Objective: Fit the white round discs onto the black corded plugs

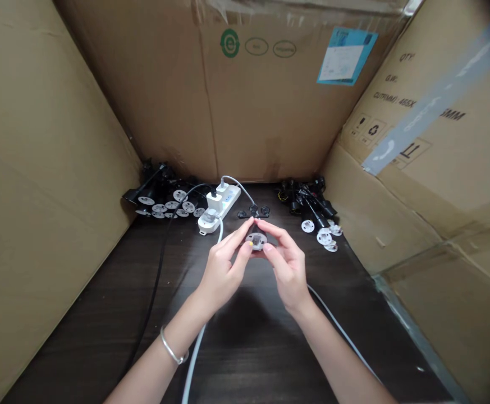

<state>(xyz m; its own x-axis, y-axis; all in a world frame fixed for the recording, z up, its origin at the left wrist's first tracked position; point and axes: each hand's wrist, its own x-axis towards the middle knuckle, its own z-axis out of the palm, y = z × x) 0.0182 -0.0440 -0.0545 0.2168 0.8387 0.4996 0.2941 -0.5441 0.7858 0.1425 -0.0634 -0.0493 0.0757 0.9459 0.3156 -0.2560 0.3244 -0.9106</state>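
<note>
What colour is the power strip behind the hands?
The power strip is white, clearest in the head view.

Both arms in from bottom edge, converging at centre. Bare left forearm [164,348] angles up-right, bare right forearm [337,359] up-left, wrists near straight. Bare left hand [223,269] and bare right hand [284,266] sit just beside each other, backs toward the camera. Both in a pinch grip: index fingers [245,227] extended forward, tips almost meeting; left thumb [250,244] and right thumb [269,249] tucked inward below. Remaining fingers curled loosely under.
</note>
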